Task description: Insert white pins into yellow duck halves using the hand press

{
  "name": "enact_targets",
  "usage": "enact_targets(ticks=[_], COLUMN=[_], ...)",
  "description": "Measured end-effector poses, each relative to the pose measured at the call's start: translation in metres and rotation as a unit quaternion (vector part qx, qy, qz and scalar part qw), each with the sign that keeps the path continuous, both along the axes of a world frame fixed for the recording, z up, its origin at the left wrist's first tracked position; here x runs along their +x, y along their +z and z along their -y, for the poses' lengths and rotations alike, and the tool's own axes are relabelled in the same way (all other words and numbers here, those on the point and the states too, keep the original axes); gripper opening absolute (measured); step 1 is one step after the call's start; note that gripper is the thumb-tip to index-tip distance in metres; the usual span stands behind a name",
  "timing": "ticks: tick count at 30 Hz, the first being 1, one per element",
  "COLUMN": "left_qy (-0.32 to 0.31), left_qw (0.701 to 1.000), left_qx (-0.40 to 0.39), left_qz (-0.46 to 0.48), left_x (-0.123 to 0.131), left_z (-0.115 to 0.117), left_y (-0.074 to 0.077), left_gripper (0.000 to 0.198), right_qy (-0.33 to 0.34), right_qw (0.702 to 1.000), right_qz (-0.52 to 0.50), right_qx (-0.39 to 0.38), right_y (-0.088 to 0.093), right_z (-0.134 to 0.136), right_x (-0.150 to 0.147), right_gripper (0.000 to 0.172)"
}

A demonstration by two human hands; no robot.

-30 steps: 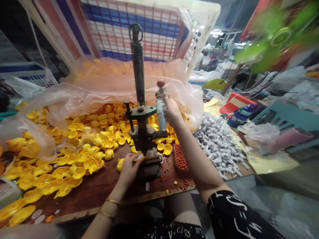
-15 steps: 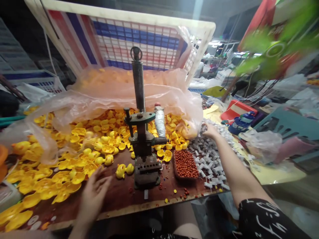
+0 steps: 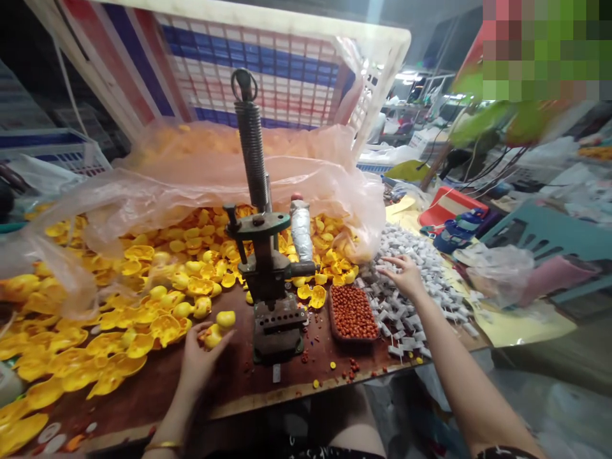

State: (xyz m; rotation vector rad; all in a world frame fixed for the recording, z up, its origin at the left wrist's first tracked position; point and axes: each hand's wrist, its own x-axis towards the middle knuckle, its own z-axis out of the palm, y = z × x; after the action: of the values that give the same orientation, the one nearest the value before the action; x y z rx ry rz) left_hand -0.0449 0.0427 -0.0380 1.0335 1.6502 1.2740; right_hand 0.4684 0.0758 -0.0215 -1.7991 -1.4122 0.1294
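Plainly, 1 tray holds beads — left hand, duck.

1. No word, brand or number can be read.
2. White lettering-like marks are seen on the black sleeve, between 4 and 5 o'clock, but are cut off by the frame.
3. Similar marks are borne by the black lap cloth at 6 o'clock, likewise illegible.
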Motion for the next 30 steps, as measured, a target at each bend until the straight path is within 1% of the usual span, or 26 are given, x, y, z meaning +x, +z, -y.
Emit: enact_targets(ticks=[1, 2, 4, 6, 9, 10, 12, 14, 15, 16, 18, 20, 21, 22, 24, 27, 30], left_qy=[0.003, -0.002, -0.033, -0.06, -0.096, -0.109, -0.134, -0.149, -0.151, -0.153, -0.158, -0.169, -0.177, -0.183, -0.195, -0.204, -0.204], left_qw=[0.995, 0.982, 0.941, 0.898, 0.837, 0.819, 0.797, 0.789, 0.788, 0.788, 0.792, 0.799, 0.802, 0.805, 0.811, 0.822, 0.833], left_qx=[-0.029, -0.061, -0.111, -0.132, -0.156, -0.173, -0.197, -0.194, -0.184, -0.171, -0.14, -0.107, -0.093, -0.08, -0.065, -0.064, -0.069], left_qz=[0.095, 0.181, 0.317, 0.416, 0.516, 0.536, 0.555, 0.563, 0.568, 0.571, 0.573, 0.567, 0.563, 0.559, 0.547, 0.527, 0.51], left_x=[-0.001, -0.001, 0.001, 0.007, 0.025, 0.032, 0.045, 0.053, 0.056, 0.057, 0.058, 0.057, 0.057, 0.056, 0.055, 0.055, 0.055], left_z=[0.002, 0.005, 0.011, 0.019, 0.032, 0.035, 0.041, 0.046, 0.048, 0.05, 0.053, 0.055, 0.056, 0.056, 0.056, 0.056, 0.056], left_y=[0.006, 0.011, 0.02, 0.024, 0.023, 0.021, 0.016, 0.012, 0.01, 0.009, 0.009, 0.01, 0.01, 0.011, 0.013, 0.016, 0.018], left_gripper=[0.046, 0.038, 0.022, 0.018, 0.02, 0.023, 0.031, 0.035, 0.035, 0.034, 0.03, 0.03, 0.03, 0.031, 0.032, 0.038, 0.04], right_qy=[0.007, 0.022, 0.057, 0.105, 0.206, 0.238, 0.281, 0.287, 0.28, 0.27, 0.254, 0.243, 0.24, 0.242, 0.273, 0.337, 0.334], right_qw=[0.999, 0.994, 0.974, 0.944, 0.888, 0.872, 0.847, 0.84, 0.843, 0.854, 0.894, 0.934, 0.947, 0.953, 0.949, 0.929, 0.931], right_qz=[-0.05, -0.107, -0.22, -0.313, -0.407, -0.421, -0.437, -0.447, -0.447, -0.434, -0.363, -0.26, -0.214, -0.178, -0.139, -0.122, -0.112], right_qx=[0.008, 0.01, 0.01, 0.004, -0.056, -0.078, -0.108, -0.112, -0.109, -0.1, -0.062, -0.008, 0.02, 0.045, 0.074, 0.092, 0.1], right_y=[0.003, 0.007, 0.017, 0.026, 0.035, 0.036, 0.036, 0.032, 0.03, 0.027, 0.021, 0.017, 0.016, 0.015, 0.016, 0.019, 0.021], right_z=[0.002, 0.005, 0.012, 0.022, 0.041, 0.048, 0.061, 0.071, 0.074, 0.077, 0.08, 0.082, 0.083, 0.084, 0.085, 0.084, 0.083], right_x=[-0.003, -0.008, -0.024, -0.053, -0.121, -0.148, -0.2, -0.244, -0.261, -0.274, -0.292, -0.3, -0.301, -0.302, -0.3, -0.298, -0.297], right_gripper=[0.048, 0.051, 0.055, 0.056, 0.054, 0.05, 0.035, 0.025, 0.023, 0.021, 0.015, 0.011, 0.009, 0.008, 0.009, 0.015, 0.015])
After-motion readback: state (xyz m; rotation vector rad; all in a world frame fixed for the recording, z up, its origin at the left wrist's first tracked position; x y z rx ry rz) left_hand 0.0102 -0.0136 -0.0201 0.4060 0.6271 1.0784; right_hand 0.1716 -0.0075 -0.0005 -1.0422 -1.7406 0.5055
